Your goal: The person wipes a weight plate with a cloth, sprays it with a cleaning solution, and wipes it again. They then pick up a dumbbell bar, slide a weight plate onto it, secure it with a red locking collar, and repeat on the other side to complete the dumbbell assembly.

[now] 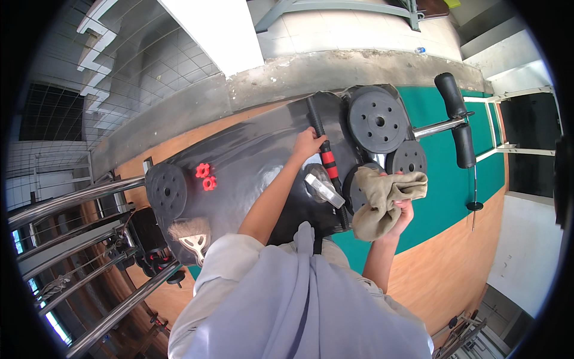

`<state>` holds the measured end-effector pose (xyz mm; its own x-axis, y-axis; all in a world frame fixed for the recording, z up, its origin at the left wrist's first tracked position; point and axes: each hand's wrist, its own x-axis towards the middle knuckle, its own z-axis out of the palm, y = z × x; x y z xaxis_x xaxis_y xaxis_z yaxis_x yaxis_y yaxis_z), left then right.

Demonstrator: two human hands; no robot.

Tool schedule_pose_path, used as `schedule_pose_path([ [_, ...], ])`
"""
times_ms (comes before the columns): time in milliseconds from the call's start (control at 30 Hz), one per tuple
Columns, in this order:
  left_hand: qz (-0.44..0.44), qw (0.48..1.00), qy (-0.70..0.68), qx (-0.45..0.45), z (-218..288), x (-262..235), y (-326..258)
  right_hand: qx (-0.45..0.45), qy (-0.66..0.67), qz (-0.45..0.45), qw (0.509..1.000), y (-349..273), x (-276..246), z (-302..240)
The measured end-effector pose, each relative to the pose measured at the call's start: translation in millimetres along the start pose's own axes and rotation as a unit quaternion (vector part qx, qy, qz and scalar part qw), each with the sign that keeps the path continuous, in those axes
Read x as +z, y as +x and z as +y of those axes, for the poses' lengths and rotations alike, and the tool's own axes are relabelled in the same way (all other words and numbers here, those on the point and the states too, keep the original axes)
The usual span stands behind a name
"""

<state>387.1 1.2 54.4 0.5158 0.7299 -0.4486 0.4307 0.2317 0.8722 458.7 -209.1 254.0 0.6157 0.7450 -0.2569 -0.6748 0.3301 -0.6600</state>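
My left hand (307, 144) is closed round a black dumbbell bar (329, 160) with red bands, which lies across a black padded bench (251, 161). In my right hand (403, 219) is a crumpled khaki cloth (387, 197), held just right of the bar. Beside the bar, near its lower half, rests a clear and white container (323, 190). Right of the bar are a large black weight plate (366, 116) and a smaller plate (406, 160); the cloth partly hides another plate (357, 190).
On the bench's left part lie two red star collars (203, 170), a wide brush (192, 234) and another black plate (162, 192). Chrome rails (78, 200) stand at the left. Black foam rollers (458, 119) on a post rise at the right, over a green mat (439, 206).
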Motion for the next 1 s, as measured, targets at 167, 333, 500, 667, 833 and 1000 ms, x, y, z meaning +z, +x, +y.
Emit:
schedule_pose_path([
  [167, -0.019, 0.992, -0.093, 0.08, 28, -18, 11, 0.019, -0.011, 0.11, 0.994, 4, -14, -5],
  [333, -0.02, 0.979, -0.126, 0.156, 85, -48, 30, 0.01, 0.013, 0.122, 0.992, 5, -20, -10],
  [500, 0.071, 0.928, -0.163, 0.327, 186, -105, 20, -0.032, 0.014, 0.128, 0.991, -3, -25, -19],
  [667, 0.184, 0.838, -0.067, 0.51, 267, -203, -51, -0.061, -0.004, 0.076, 0.995, -13, -20, -32],
  [833, 0.205, 0.809, -0.136, 0.534, 250, -251, -145, -0.05, 0.144, -0.069, 0.986, -18, 17, -29],
  [1000, 0.058, 0.924, -0.294, 0.238, 142, -236, -219, 0.051, 0.182, -0.16, 0.969, -37, 67, -9],
])
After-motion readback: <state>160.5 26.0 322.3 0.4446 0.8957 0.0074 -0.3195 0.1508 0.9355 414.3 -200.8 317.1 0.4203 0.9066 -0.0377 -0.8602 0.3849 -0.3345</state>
